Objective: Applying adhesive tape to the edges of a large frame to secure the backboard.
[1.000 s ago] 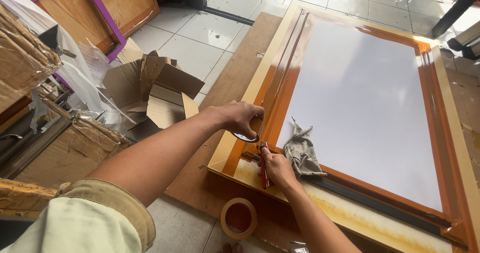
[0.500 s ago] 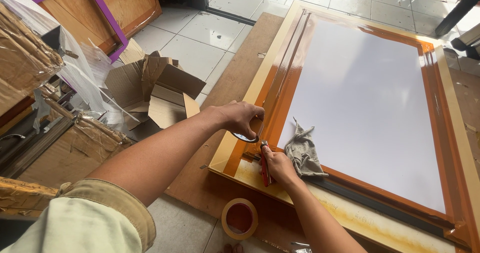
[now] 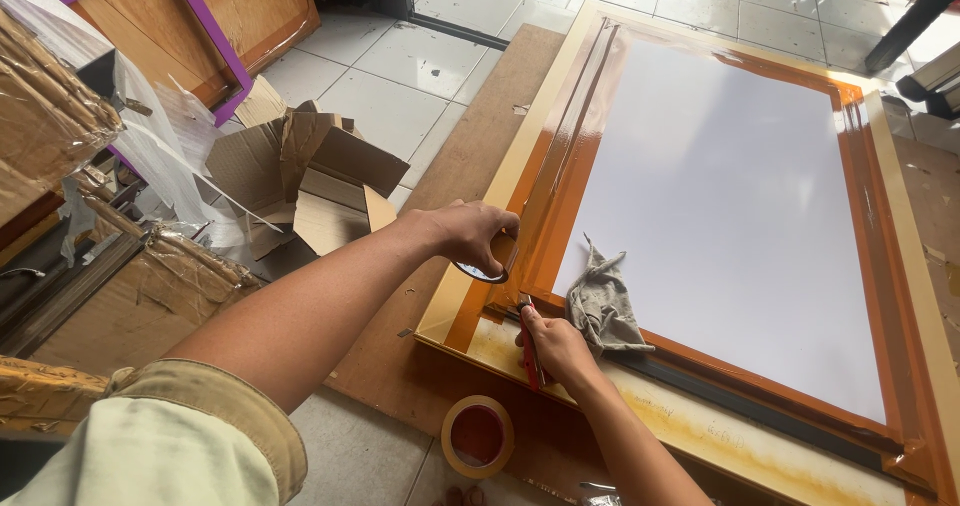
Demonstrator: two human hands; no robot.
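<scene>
Head view: left hand (image 3: 470, 236) grasping a tape roll (image 3: 487, 266), right hand (image 3: 555, 346) gripping a red cutter (image 3: 530, 351) on the frame (image 3: 520, 156), tiled floor (image 3: 400, 96).

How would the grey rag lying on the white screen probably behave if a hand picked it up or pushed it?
The grey rag lies crumpled in soft folds, so it would likely hang floppy rather than keep its shape. It looks thin, so probably light. Pushed across the glossy white screen, it would likely bunch or slide, not roll.

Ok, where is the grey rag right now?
In the head view the grey rag lies crumpled on the white screen's lower left corner, just right of the right hand and its red cutter.
</scene>
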